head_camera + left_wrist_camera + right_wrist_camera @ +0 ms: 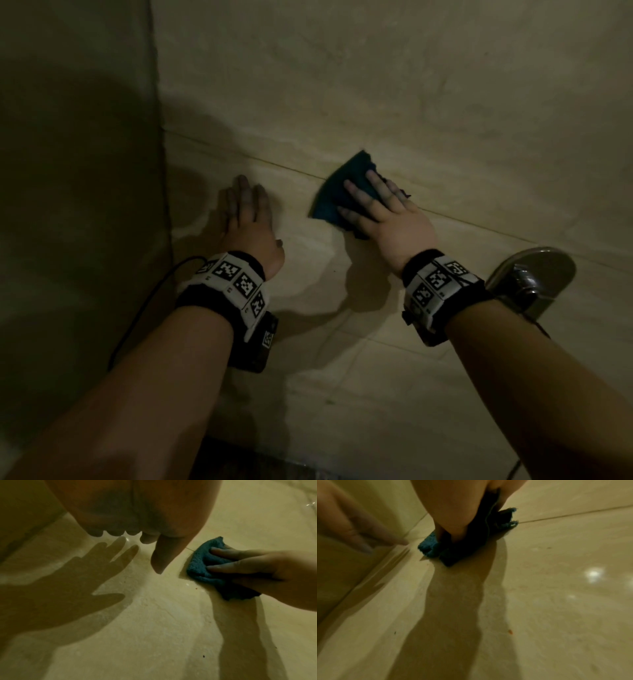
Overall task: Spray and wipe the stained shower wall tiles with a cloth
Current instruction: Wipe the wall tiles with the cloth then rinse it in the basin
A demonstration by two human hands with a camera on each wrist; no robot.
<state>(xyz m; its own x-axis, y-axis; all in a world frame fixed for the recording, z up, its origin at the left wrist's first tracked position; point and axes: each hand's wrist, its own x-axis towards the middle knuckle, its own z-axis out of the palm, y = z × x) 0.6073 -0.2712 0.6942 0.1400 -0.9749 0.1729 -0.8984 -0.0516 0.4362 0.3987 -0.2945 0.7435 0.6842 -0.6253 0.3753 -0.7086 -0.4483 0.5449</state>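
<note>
A beige tiled shower wall (445,102) fills the head view. My right hand (373,202) lies flat on a folded blue cloth (334,192) and presses it against the tile with straight, spread fingers, just at a grout line. The left wrist view shows the same cloth (200,563) bunched under the right hand (257,566). In the right wrist view the cloth (428,547) pokes out from under the palm. My left hand (248,212) rests flat and empty on the wall to the cloth's left, near the corner. No spray bottle is in view.
A second wall (68,171) meets the tiled one in a corner at the left. A chrome tap fitting (527,277) sticks out of the wall right beside my right wrist. Small dark and orange specks (510,631) dot the wet-looking tile below the cloth.
</note>
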